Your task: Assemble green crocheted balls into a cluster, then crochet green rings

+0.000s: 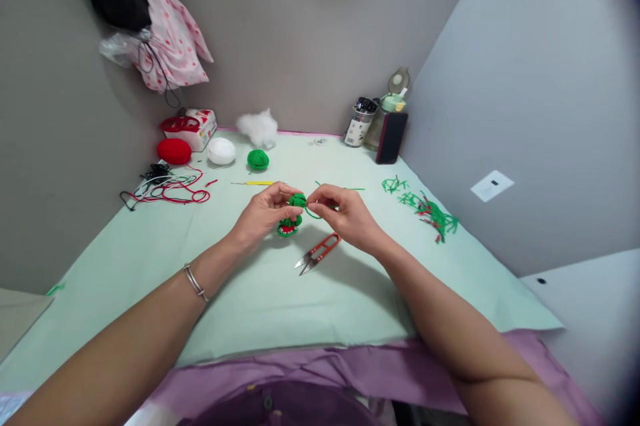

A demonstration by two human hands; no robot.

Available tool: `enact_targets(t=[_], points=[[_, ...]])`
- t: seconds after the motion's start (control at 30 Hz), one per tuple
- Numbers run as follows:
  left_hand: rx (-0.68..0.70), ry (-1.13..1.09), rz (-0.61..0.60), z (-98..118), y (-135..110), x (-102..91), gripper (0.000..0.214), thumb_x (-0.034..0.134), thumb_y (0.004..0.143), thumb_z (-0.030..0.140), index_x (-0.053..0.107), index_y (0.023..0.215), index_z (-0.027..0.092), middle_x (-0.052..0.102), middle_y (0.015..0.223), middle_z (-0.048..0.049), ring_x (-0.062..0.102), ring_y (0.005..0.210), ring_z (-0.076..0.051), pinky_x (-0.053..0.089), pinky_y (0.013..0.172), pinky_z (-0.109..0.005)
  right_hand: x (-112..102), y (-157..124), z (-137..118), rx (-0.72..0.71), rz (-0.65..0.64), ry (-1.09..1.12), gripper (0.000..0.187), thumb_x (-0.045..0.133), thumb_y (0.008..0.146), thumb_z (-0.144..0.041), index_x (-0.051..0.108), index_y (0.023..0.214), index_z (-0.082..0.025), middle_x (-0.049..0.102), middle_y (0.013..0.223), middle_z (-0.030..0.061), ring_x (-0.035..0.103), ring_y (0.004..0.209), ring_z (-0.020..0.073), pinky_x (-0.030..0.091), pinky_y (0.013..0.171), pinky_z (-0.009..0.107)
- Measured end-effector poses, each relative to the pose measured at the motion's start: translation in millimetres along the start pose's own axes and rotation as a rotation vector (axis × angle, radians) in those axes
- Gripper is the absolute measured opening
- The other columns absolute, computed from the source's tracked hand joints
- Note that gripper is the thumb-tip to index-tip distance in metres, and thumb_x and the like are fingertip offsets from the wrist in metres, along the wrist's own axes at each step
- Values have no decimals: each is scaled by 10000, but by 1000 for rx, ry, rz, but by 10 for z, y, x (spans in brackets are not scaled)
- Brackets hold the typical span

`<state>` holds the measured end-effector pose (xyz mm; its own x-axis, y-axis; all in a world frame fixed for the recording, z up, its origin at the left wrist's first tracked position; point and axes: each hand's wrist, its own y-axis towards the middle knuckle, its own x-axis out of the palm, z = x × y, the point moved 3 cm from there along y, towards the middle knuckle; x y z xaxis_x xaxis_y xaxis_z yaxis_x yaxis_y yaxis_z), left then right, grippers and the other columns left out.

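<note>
Bright, even, cool light, seemingly from above, casts soft shadows on the pale green tablecloth (250,313) below the right forearm (433,299). Wide-angle distortion stretches the margins, the upper right corner darkens to black, and the green crocheted piece (298,201) looks slightly soft.

On the tabletop (250,323), around the crocheted piece (298,201): thread snips (321,244) at five o'clock; crochet hook (260,183), ten; fibre stuffing (259,127), eleven; phone (392,139) before bottle (374,135), two; yarn scraps (437,216), three.

The crochet (298,201) is bumpy, matt yarn, the snips' blades (307,267) metal, the bracelet (194,283) glossy metal, the wad (259,128) fluffy.
</note>
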<state>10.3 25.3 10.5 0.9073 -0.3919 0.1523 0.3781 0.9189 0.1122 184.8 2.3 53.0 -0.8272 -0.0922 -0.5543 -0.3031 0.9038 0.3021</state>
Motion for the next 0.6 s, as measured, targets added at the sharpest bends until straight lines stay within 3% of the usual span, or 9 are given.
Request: enact_targets(t=[0.33, 0.5, 0.6], points=[[37, -48, 66, 40, -10, -15, 325, 834, 681, 243, 653, 946, 186, 680, 811, 11, 638, 697, -129, 501, 665, -277, 18, 67, 164, 129, -100, 430, 209, 716, 791, -364, 722, 844, -162, 526, 667, -25, 377, 622, 103, 294, 589, 268], [26, -89, 97, 68, -25, 6, 330, 830, 684, 264, 624, 931, 188, 672, 774, 22, 633, 651, -122, 485, 634, -264, 175, 84, 291, 241, -140, 723, 232, 790, 725, -376, 703, 814, -180, 543, 683, -34, 376, 591, 82, 289, 556, 247], [83, -90, 144, 78, -33, 20, 323, 847, 648, 244, 618, 867, 185, 662, 769, 30, 612, 659, -107, 477, 627, -241, 280, 78, 310, 263, -99, 806, 267, 803, 715, -396, 659, 771, -178, 508, 623, -55, 346, 535, 65, 269, 526, 238]])
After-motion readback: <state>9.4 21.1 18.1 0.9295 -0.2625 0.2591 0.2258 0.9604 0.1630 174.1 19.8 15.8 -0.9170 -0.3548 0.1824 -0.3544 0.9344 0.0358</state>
